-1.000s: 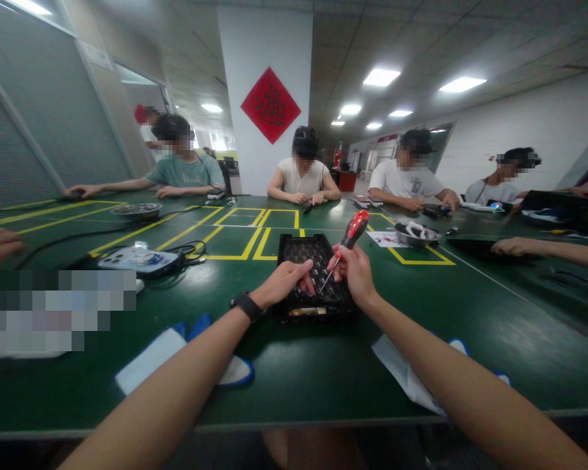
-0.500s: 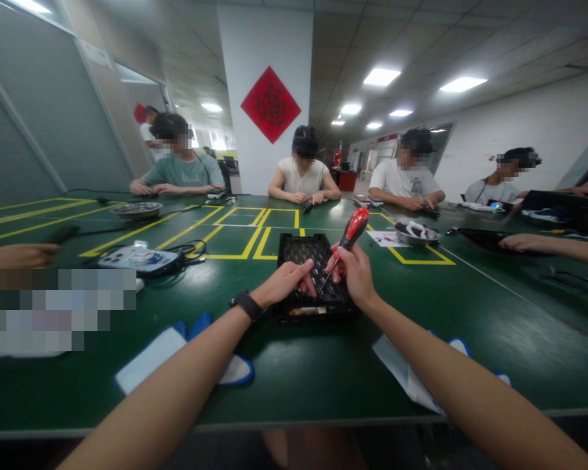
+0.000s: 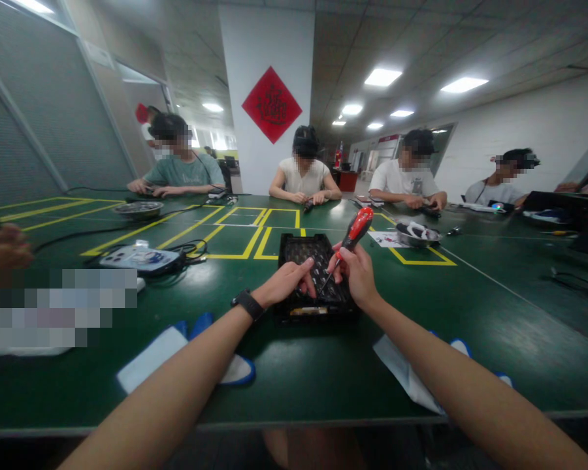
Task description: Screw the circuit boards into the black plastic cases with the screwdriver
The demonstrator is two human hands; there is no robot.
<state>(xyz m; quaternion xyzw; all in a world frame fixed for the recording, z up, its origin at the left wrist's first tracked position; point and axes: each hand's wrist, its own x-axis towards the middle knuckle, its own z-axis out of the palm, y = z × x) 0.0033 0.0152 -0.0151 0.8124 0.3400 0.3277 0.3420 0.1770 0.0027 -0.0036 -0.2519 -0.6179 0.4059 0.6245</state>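
My right hand (image 3: 357,277) is closed around a screwdriver (image 3: 360,230) with a red and black handle. Its shaft slants down to the left, and the tip points into a black box-like piece (image 3: 318,316) on the green table. Small light details dot the dark inside of this piece, and a yellowish strip shows at its near edge; its exact kind I cannot make out. On its left part lies my left hand (image 3: 290,279), thumb stretched out and fingers apart, nothing visible in it. A dark band is on my left wrist.
White and blue gloves (image 3: 151,358) lie under my left forearm, with another white and blue glove (image 3: 406,372) under my right. A phone (image 3: 140,259) and black cables are at left. Metal bowls (image 3: 416,235) stand farther off. Several people sit around the table (image 3: 294,398).
My hands and the screwdriver stay nearly still at the black piece. At far left a neighbour's hand has drawn back; at far right another person's arm and a dark item have left their spot.
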